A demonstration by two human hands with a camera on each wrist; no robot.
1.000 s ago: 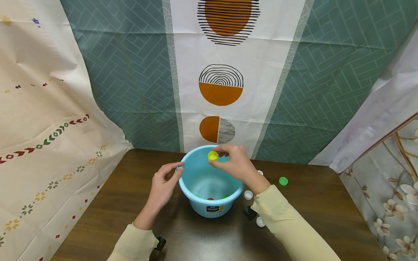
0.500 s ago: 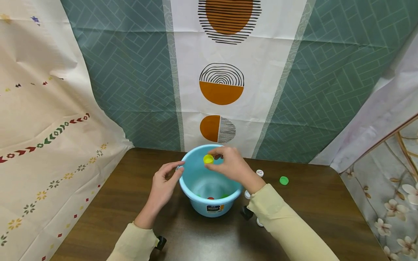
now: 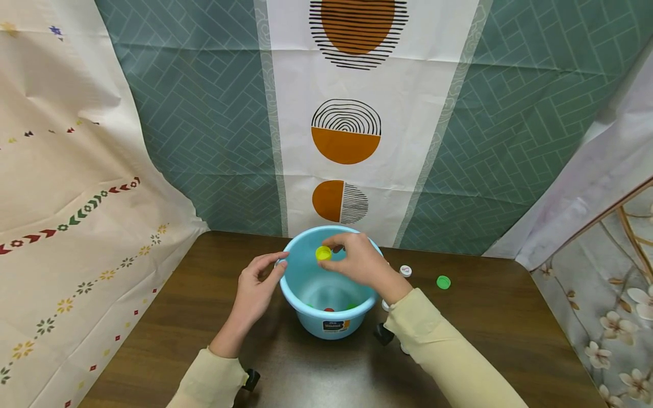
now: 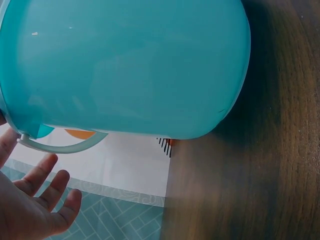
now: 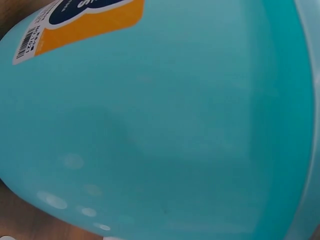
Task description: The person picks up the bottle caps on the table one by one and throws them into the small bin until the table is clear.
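A light blue plastic tub (image 3: 326, 328) stands on the table, its outer wall (image 4: 150, 65) filling much of both wrist views. My left hand (image 3: 259, 286) holds its left rim between thumb and forefinger; the other fingers (image 4: 64, 212) hang loose beside a small side handle (image 4: 65, 147). Over the tub's opening, my right hand (image 3: 359, 260) pinches a yellow bottle cap (image 3: 323, 254) between thumb and fingers. Down in the tub lie a red cap (image 3: 329, 310) and something green (image 3: 351, 306), both partly hidden by the front wall. The right hand is out of sight in its wrist view.
Right of the tub on the brown table (image 3: 490, 317) lie a white cap (image 3: 405, 271) and a green cap (image 3: 443, 282). Another white cap (image 3: 385, 305) is partly covered by the right forearm. Patterned cloths (image 3: 214, 141) hang behind and at both sides.
My right hand has shifted left and slightly downward over the tub with the yellow cap still pinched. The left hand stays at the rim.
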